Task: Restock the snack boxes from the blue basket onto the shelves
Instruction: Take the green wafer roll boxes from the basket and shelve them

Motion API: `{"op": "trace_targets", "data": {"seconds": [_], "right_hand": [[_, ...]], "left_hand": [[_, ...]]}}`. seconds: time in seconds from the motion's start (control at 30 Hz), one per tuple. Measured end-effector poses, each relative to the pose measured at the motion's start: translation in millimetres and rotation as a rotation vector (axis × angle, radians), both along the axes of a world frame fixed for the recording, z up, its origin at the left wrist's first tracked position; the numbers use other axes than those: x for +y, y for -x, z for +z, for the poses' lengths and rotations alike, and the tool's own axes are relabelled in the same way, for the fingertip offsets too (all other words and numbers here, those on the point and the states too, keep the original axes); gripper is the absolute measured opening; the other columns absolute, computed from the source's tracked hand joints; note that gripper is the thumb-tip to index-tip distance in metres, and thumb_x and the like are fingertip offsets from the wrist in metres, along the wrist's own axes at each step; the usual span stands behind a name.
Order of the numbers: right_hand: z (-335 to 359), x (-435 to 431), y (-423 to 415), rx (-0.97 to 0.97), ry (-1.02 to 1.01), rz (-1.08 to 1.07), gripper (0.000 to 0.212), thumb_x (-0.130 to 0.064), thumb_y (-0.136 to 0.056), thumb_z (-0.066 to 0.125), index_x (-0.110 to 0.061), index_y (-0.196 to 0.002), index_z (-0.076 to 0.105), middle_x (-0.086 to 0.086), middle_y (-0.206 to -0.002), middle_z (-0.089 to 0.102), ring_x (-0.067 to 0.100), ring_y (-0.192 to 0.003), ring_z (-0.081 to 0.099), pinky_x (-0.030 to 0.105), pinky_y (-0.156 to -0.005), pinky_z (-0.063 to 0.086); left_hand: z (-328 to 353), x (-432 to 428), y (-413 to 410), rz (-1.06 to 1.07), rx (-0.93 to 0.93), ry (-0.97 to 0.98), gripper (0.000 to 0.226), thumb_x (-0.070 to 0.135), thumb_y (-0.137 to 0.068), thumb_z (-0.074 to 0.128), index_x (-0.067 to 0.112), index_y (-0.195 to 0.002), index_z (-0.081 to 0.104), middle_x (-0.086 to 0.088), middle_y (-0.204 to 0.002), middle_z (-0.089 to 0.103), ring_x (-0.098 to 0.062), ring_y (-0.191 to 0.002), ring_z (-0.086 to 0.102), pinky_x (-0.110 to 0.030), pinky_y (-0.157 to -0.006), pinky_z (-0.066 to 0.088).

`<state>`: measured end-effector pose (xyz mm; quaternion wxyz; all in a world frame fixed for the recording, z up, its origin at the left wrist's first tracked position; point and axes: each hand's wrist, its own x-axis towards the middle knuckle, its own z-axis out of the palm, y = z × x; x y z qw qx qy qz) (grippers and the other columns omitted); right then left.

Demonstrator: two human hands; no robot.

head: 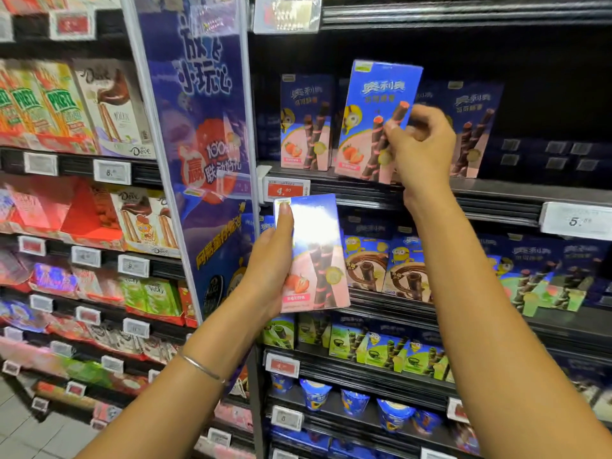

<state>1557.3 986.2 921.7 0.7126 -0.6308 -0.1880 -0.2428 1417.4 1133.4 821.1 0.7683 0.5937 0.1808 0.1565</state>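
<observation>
Both hands are carrying stock. The right hand (420, 147) is pinching the upper box (374, 111), which is lying at ten o'clock from the grip and leaning toward one o'clock at the front of the shelf (496, 190). The left hand (268, 263) is gripping the spare box (314, 253) upright at seven o'clock.

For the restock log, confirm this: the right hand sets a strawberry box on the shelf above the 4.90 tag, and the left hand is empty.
The left hand is not empty: the head view shows it holding a second strawberry box. The rest stands: the right hand pinches a tilted strawberry box at the shelf above the 4.90 tag.
</observation>
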Motion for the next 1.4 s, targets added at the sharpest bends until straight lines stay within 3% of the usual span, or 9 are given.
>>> {"op": "trace_targets", "data": {"seconds": [0.23,0.33,0.43,0.6,0.7,0.83,1.1,1.27,1.4], "right_hand": [[-1.1,10.3,-33.4,-0.066,0.253,-0.239,0.038,-0.022,-0.088,0.072,-0.018,-0.125,0.065,0.004,-0.109,0.071,0.018,-0.101,0.067,0.035,-0.089,0.055],[-4.4,10.9,-38.1,-0.089,0.298,-0.275,0.043,-0.02,-0.085,0.076,-0.012,-0.124,0.06,0.003,-0.105,0.071,0.018,-0.102,0.066,0.02,-0.077,0.045],[-7.1,11.8,-38.8,-0.103,0.307,-0.283,0.037,-0.017,-0.085,0.076,-0.01,-0.118,0.06,-0.001,-0.102,0.067,0.015,-0.098,0.066,0.005,-0.065,0.04],[-6.6,17.8,-41.4,-0.074,0.429,-0.388,0.03,-0.024,-0.089,0.073,-0.02,-0.117,0.062,-0.001,-0.116,0.068,0.019,-0.107,0.063,0.03,-0.076,0.043],[-5.5,20.8,-42.6,-0.075,0.478,-0.404,0.028,-0.025,-0.091,0.07,-0.018,-0.117,0.063,0.002,-0.118,0.067,0.022,-0.107,0.062,0.035,-0.08,0.049],[-3.4,23.7,-43.8,-0.069,0.506,-0.411,0.031,-0.025,-0.092,0.07,-0.016,-0.121,0.062,0.004,-0.122,0.066,0.024,-0.112,0.061,0.038,-0.088,0.052],[-3.9,25.2,-45.9,-0.059,0.55,-0.449,0.036,-0.026,-0.094,0.068,-0.015,-0.128,0.061,0.007,-0.127,0.061,0.027,-0.113,0.059,0.033,-0.081,0.043],[-5.6,25.3,-37.7,-0.049,0.563,-0.438,0.045,-0.025,-0.094,0.069,-0.013,-0.136,0.056,0.009,-0.132,0.058,0.029,-0.119,0.057,0.039,-0.089,0.048],[-13.2,20.6,-7.3,-0.185,0.345,-0.364,0.042,-0.029,-0.093,0.07,-0.014,-0.13,0.058,0.005,-0.124,0.057,0.018,-0.109,0.059,0.029,-0.09,0.051]], "left_hand": [[4.6,-0.8,-3.1,0.003,0.0,-0.075,0.081,0.079,-0.097,0.045,0.01,-0.134,0.065,-0.008,-0.116,0.067,-0.028,-0.087,0.063,-0.042,-0.075,0.049],[6.5,-2.3,-3.5,0.01,-0.011,-0.077,0.084,0.078,-0.097,0.045,0.003,-0.129,0.065,-0.002,-0.114,0.056,-0.029,-0.094,0.054,-0.046,-0.08,0.042],[7.5,-3.2,-5.6,-0.014,-0.021,-0.095,0.059,0.077,-0.098,0.044,0.022,-0.113,0.06,-0.001,-0.114,0.053,-0.028,-0.095,0.051,-0.045,-0.081,0.039],[3.6,-0.3,-9.6,-0.013,-0.008,-0.072,0.085,0.075,-0.099,0.045,0.0,-0.131,0.064,-0.004,-0.112,0.057,-0.029,-0.093,0.056,-0.044,-0.081,0.044],[5.1,-0.6,-8.2,-0.045,-0.004,-0.045,0.08,0.076,-0.098,0.046,0.008,-0.137,0.064,-0.015,-0.117,0.069,-0.031,-0.093,0.067,-0.045,-0.079,0.052],[7.3,-0.4,-5.4,-0.054,0.018,-0.043,0.076,0.077,-0.097,0.046,0.014,-0.136,0.065,-0.025,-0.133,0.069,-0.029,-0.086,0.072,-0.036,-0.067,0.057],[9.4,-1.4,-0.3,-0.043,-0.003,-0.019,0.076,0.076,-0.097,0.047,0.013,-0.136,0.064,-0.019,-0.121,0.073,-0.022,-0.067,0.07,-0.028,-0.05,0.054],[8.1,-0.9,1.7,-0.045,-0.008,-0.043,0.079,0.076,-0.098,0.047,0.009,-0.137,0.063,-0.013,-0.121,0.068,-0.032,-0.092,0.068,-0.044,-0.077,0.056],[8.7,-1.4,3.8,-0.03,-0.004,-0.048,0.081,0.078,-0.097,0.045,0.006,-0.13,0.063,-0.004,-0.115,0.057,-0.03,-0.092,0.059,-0.046,-0.079,0.049]]}}
